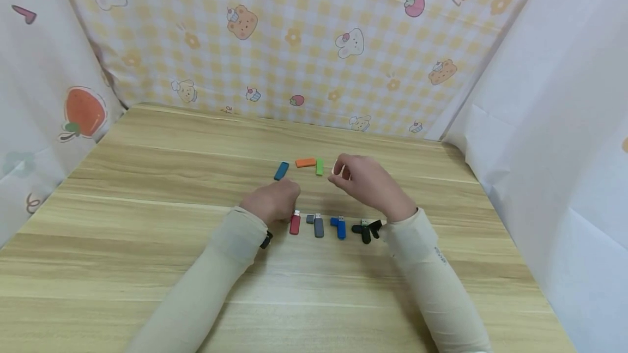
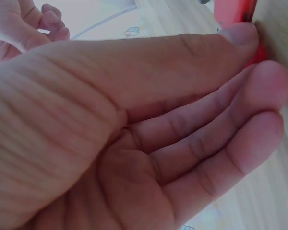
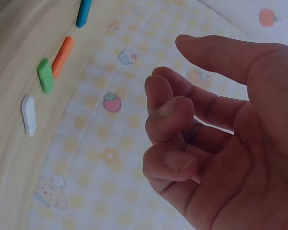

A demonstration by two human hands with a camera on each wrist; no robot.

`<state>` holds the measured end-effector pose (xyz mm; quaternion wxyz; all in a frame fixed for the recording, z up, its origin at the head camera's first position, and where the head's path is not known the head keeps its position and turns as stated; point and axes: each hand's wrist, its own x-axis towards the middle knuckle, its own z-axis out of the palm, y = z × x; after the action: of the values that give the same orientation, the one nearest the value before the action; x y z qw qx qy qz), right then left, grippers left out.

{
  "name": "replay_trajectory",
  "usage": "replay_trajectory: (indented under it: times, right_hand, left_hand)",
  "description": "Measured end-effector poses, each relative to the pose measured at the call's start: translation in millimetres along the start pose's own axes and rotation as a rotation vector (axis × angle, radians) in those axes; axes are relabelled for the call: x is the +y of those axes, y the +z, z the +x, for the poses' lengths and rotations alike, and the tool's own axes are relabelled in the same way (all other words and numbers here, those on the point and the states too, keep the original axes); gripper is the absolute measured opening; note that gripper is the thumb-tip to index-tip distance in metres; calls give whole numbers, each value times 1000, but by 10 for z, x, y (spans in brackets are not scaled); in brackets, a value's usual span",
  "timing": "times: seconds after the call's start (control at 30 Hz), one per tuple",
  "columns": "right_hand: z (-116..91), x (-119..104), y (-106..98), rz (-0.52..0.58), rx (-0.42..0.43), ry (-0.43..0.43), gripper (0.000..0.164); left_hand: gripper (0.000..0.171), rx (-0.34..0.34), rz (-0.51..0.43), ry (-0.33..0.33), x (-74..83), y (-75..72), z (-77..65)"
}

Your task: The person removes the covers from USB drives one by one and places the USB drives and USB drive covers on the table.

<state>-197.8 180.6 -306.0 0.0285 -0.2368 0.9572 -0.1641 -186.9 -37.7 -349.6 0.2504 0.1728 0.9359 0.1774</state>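
Note:
My left hand (image 1: 272, 200) is just left of the red USB stick (image 1: 295, 223), whose metal plug is bare. Between thumb and fingertips it pinches a small red cap (image 2: 257, 54), mostly hidden by the fingers. The right hand (image 1: 367, 181) hovers farther back with loosely bent fingers and nothing in them. Close by it lies a white USB stick (image 3: 28, 115), largely covered by the hand in the head view. Beside that are a green one (image 1: 319, 167), an orange one (image 1: 306, 162) and a teal-blue one (image 1: 281, 171).
Right of the red stick, in a row, lie a grey USB stick (image 1: 318, 226) with its cap (image 1: 310, 219), a blue one (image 1: 340, 227) and a black one (image 1: 366, 233) with black pieces around it. A patterned curtain (image 1: 294, 59) closes off the wooden table's (image 1: 162, 178) back edge.

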Motion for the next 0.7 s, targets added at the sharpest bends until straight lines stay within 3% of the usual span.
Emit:
replay_trajectory:
  times: [0.2, 0.3, 0.5, 0.7]
  right_hand:
    - [17, 123, -64, 39, 10, 72, 18]
    - [39, 188, -69, 36, 22, 93, 18]
    - [130, 319, 18, 36, 21, 107, 29]
    - [224, 477, 170, 26, -63, 132, 40]
  left_hand:
    - [7, 19, -57, 14, -35, -73, -69]
    - [11, 57, -61, 33, -65, -122, -93]
    - [18, 191, -43, 82, -123, -227, -151]
    - [21, 312, -33, 95, -160, -311, -224]
